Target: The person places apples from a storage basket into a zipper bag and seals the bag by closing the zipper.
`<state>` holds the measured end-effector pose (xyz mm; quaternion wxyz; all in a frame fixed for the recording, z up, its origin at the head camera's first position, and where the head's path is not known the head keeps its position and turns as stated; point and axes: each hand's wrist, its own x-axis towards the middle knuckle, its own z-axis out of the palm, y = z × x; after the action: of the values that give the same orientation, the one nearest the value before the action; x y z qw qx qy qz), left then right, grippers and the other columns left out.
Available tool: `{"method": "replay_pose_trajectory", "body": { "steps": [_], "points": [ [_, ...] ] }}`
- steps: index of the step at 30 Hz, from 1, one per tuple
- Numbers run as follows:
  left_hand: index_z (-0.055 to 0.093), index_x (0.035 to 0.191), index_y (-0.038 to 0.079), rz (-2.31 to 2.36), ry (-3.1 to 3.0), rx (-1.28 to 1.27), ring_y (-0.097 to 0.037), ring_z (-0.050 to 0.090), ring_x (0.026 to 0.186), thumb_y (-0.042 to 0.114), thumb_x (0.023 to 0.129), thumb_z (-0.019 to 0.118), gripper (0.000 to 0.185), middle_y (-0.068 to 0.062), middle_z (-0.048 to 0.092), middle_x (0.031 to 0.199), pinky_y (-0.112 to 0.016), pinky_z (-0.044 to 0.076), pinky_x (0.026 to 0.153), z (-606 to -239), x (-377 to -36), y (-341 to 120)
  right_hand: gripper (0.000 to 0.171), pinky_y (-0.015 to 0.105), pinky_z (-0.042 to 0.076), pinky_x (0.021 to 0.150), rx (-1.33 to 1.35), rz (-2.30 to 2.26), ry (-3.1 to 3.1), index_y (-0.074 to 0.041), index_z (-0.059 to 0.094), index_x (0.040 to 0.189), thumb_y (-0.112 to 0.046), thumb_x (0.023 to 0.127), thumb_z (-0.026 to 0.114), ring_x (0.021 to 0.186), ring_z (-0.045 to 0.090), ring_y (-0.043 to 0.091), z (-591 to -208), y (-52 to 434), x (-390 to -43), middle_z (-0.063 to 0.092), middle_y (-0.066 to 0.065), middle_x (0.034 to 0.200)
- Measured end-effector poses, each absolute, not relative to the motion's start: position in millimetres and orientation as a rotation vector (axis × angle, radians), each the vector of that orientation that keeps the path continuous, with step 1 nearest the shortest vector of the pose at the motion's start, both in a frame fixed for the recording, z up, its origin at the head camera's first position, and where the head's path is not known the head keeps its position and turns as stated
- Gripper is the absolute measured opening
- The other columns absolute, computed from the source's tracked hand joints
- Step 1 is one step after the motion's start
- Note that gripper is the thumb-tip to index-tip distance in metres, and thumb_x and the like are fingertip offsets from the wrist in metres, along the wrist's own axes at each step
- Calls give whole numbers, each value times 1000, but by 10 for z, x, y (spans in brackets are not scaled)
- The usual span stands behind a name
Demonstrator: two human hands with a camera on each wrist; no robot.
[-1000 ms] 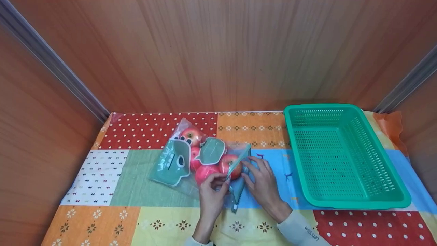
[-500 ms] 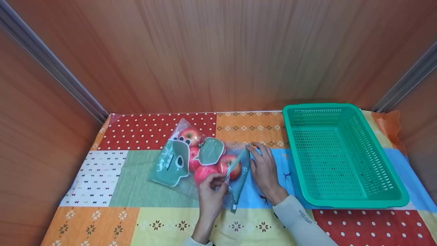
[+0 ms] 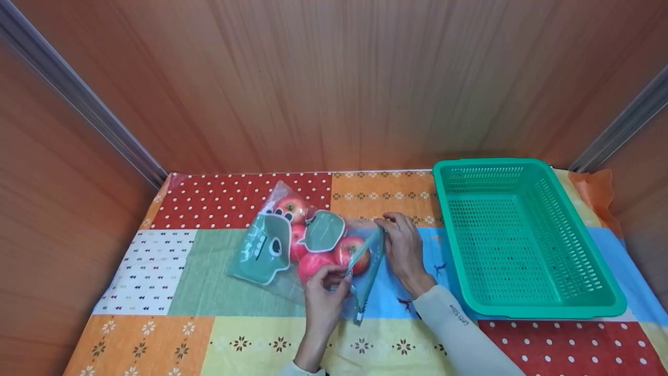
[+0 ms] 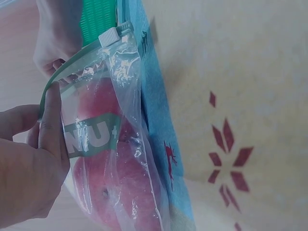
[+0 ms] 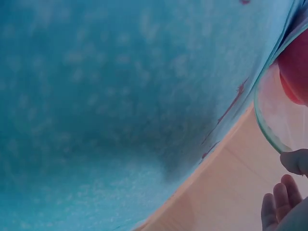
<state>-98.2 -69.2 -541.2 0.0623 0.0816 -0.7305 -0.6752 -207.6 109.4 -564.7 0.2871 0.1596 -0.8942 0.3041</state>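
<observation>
A clear zip bag with green cartoon prints lies in the middle of the cloth, holding several red apples. Its green-edged mouth faces right and stands parted. My left hand pinches the near lip of that mouth between thumb and fingers. At the far corner of the mouth, my right hand pinches the edge; in the right wrist view its thumb lies on the green rim, the other fingers below. A white slider sits at the near end of the zip.
To the right stands a green plastic basket with perforated walls. A patchwork cloth covers the table. Wood-grain panels enclose the back and sides. Orange material bunches up at the back right corner.
My right hand has moved from the middle of the bag's mouth up to its far corner. The left hand keeps its hold in place, and the apples have not moved.
</observation>
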Motion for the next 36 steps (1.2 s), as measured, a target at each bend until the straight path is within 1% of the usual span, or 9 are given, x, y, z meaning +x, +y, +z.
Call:
{"method": "replay_pose_trajectory", "body": {
  "steps": [3, 9, 16, 19, 26, 28, 32, 36],
  "points": [
    [73, 111, 1, -2048, -2208, 244, -22, 70, 86, -5, 92, 74, 20, -12, 71, 101, -29, 64, 69, -5406, -976, -697, 21, 49, 60, 90, 445, 795, -2370, -8, 81, 113, 2, 99, 70, 108, 67, 32, -5652, 1091, -2104, 70, 13, 116],
    [72, 112, 2, -2055, -2214, 239, -23, 70, 87, -5, 93, 74, 21, -12, 70, 102, -28, 64, 70, -5405, -965, -706, 22, 48, 60, 89, 474, 782, -2356, -8, 81, 110, 5, 96, 71, 106, 67, 31, -5638, 1088, -2114, 71, 12, 115],
    [73, 111, 1, -2042, -2204, 241, -22, 70, 86, -6, 91, 74, 21, -12, 71, 101, -29, 64, 67, -5411, -976, -703, 31, 48, 61, 86, 487, 777, -2321, -7, 81, 108, 14, 90, 69, 104, 67, 30, -5637, 1123, -2150, 71, 11, 113],
    [73, 111, 1, -2024, -2211, 248, -22, 69, 86, -6, 91, 75, 21, -12, 71, 101, -29, 64, 67, -5408, -975, -702, 33, 47, 60, 86, 501, 743, -2318, -8, 81, 106, 16, 90, 67, 103, 67, 30, -5637, 1129, -2173, 70, 11, 112],
    [73, 112, 1, -2038, -2216, 261, -22, 69, 87, -6, 91, 74, 22, -12, 70, 102, -29, 64, 68, -5389, -966, -708, 19, 46, 61, 87, 538, 726, -2307, -8, 80, 102, 8, 95, 71, 101, 67, 28, -5630, 1111, -2218, 69, 11, 110],
    [72, 112, 1, -2043, -2214, 262, -22, 69, 87, -7, 91, 74, 22, -12, 70, 102, -29, 64, 68, -5387, -965, -711, 18, 46, 61, 86, 569, 734, -2292, -8, 80, 102, 6, 96, 71, 101, 67, 28, -5628, 1113, -2233, 69, 11, 110],
    [72, 112, 1, -2045, -2220, 267, -22, 69, 87, -6, 91, 73, 22, -12, 70, 103, -29, 64, 68, -5387, -965, -719, 14, 45, 63, 83, 645, 763, -2235, -9, 80, 98, 3, 94, 76, 100, 68, 28, -5620, 1132, -2261, 69, 11, 110],
    [72, 113, 1, -2049, -2226, 249, -22, 70, 88, -5, 92, 74, 22, -12, 70, 103, -29, 64, 68, -5390, -966, -728, 11, 46, 63, 80, 661, 774, -2194, -9, 80, 92, 1, 90, 81, 98, 68, 29, -5610, 1151, -2281, 69, 10, 109]
  ]
}}
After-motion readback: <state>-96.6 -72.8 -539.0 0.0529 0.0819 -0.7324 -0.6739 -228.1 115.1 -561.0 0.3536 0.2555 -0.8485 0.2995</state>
